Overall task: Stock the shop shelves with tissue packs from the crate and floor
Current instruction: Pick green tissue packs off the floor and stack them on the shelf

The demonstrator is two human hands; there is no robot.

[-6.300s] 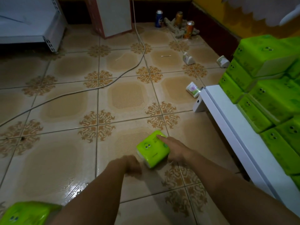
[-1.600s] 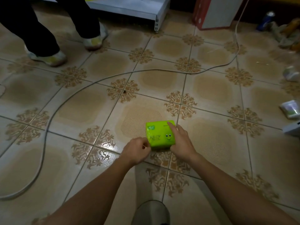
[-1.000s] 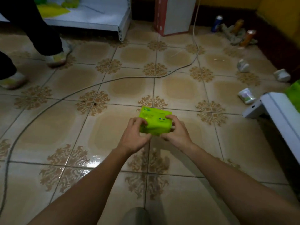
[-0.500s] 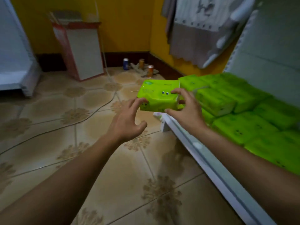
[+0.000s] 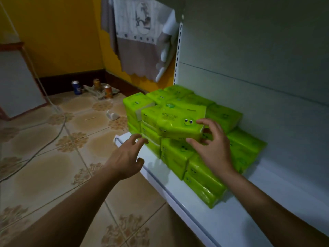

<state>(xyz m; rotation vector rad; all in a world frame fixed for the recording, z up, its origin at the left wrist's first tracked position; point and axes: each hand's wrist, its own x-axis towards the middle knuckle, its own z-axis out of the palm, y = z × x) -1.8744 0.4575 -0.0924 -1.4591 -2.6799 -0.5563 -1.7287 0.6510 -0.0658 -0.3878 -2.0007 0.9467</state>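
Evidently light and squashy under slick wrap, the tissue pack [image 5: 179, 122] lies atop the stack [image 5: 176, 155] on the shelf [image 5: 231, 220]. The right hand [image 5: 213, 148] pinches its end, best held there; the left hand [image 5: 126, 159] hangs spread and empty.

top pack [image 5: 179, 122] lies on stacked packs [image 5: 176, 157]; stack on shelf [image 5: 231, 220], before back panel [image 5: 258, 77]; cans [image 5: 107, 90] on floor [image 5: 44, 166] behind-left

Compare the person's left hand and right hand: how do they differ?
The right hand pinches the top tissue pack by its end; the left hand holds nothing, fingers spread. The right hand is above the shelf; the left hand is beside its front edge. Both reach forward.
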